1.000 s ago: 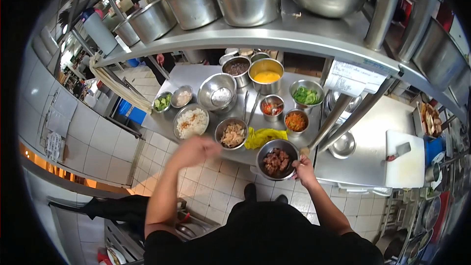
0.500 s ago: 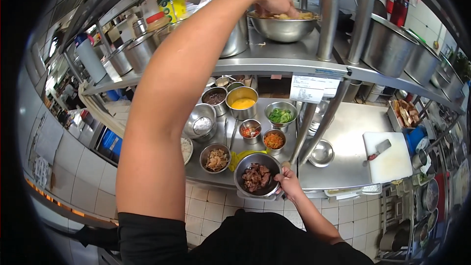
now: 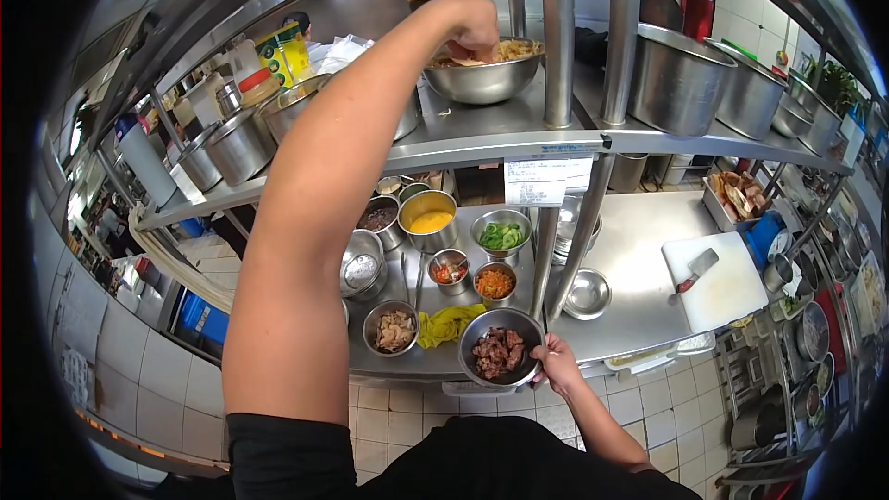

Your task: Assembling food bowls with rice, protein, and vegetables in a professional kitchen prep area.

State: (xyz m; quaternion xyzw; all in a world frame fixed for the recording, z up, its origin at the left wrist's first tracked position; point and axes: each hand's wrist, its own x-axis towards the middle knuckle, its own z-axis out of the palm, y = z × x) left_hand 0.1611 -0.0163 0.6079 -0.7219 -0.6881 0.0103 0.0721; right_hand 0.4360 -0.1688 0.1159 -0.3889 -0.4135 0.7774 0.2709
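My left arm stretches up to the shelf, and my left hand (image 3: 474, 30) is closed with its fingertips down in a wide steel bowl (image 3: 483, 89). Pale yellow, shredded-looking food (image 3: 519, 51) fills that bowl; what the fingers pinch is hidden. Down at the counter's front edge, my right hand (image 3: 557, 363) grips the rim of a smaller steel bowl (image 3: 511, 318) from its right side. Dark brown cooked meat pieces (image 3: 498, 353) lie in it. A yellow cloth (image 3: 448, 325) is just left of this bowl, and a pot of chopped orange food (image 3: 495, 284) stands behind it.
Several steel containers crowd the counter, among them yellow liquid (image 3: 431, 222), sliced greens (image 3: 501, 236) and pale brown pieces (image 3: 393, 330). Shelf posts (image 3: 583, 236) rise on the right. Beyond them, a cleaver (image 3: 701, 264) lies on a white cutting board (image 3: 732, 292).
The whole view has shifted. My right hand has moved the meat bowl rightward along the counter's edge, uncovering more of the yellow cloth. My left hand remains in the shelf bowl.
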